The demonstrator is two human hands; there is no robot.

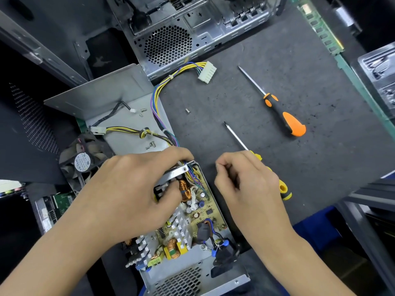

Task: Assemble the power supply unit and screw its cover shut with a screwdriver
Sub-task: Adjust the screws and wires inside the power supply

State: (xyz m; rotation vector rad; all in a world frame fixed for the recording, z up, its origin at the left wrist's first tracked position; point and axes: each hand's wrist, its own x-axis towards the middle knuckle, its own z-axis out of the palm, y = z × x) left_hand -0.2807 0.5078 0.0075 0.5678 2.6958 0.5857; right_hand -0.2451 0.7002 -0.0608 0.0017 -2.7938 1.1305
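Observation:
The open power supply unit [215, 212] lies at the bottom centre, its circuit board with copper coils and heat sinks exposed. My left hand [136, 189] rests on the board's far end, fingers gripping a metal bracket where the coloured wires leave. My right hand [248, 180] hovers just right of the case, fingers pinched together; whether something small is between them is unclear. A yellow-black screwdriver [237, 137] lies on the mat, its handle partly under my right hand. The grey metal cover [102, 97] lies beyond, with several loose screws [152, 144] on it.
An orange-black screwdriver [286, 116] lies on the dark mat to the right. A single screw [187, 111] sits mid-mat. A white connector [207, 72] ends the wire bundle. A computer case [171, 39] stands behind, a fan [83, 163] at left, a plastic tray [380, 67] far right.

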